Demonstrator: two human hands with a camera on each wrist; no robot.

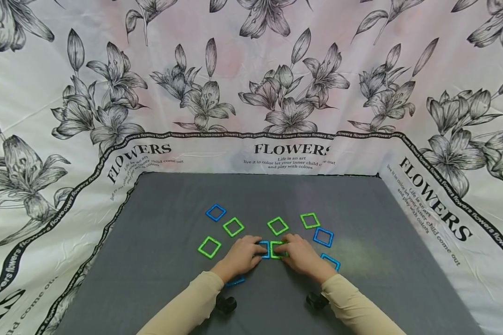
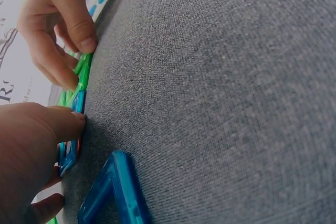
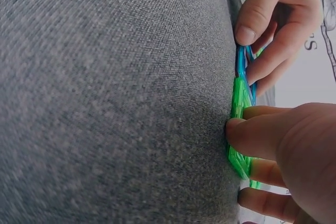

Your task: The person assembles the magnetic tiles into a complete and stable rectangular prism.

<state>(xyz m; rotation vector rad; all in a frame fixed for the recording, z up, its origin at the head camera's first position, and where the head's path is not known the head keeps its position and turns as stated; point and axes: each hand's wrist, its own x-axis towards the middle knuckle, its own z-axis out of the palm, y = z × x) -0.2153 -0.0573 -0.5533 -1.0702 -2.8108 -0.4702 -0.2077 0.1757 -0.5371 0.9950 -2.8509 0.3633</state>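
My left hand [image 1: 244, 254] pinches a blue square frame [image 1: 268, 253] between thumb and fingers, low over the grey table. Facing it, my right hand [image 1: 303, 253] grips a green square frame [image 1: 272, 251] the same way. The two frames meet edge to edge between the hands, lying flat in line. Fingers cover the outer part of each one. In the left wrist view, the blue frame's side [image 2: 71, 153] shows under the left thumb. The right wrist view has the right thumb on the near side of the green frame [image 3: 237, 153].
Behind the hands lie several loose green frames [image 1: 278, 226] and a blue frame [image 1: 215, 212]. Two more blue frames [image 1: 323, 237] are by the right hand, and another blue frame [image 1: 236, 281] is partly under the left forearm. A flower-printed cloth [image 1: 293, 153] borders the table [image 1: 260, 195].
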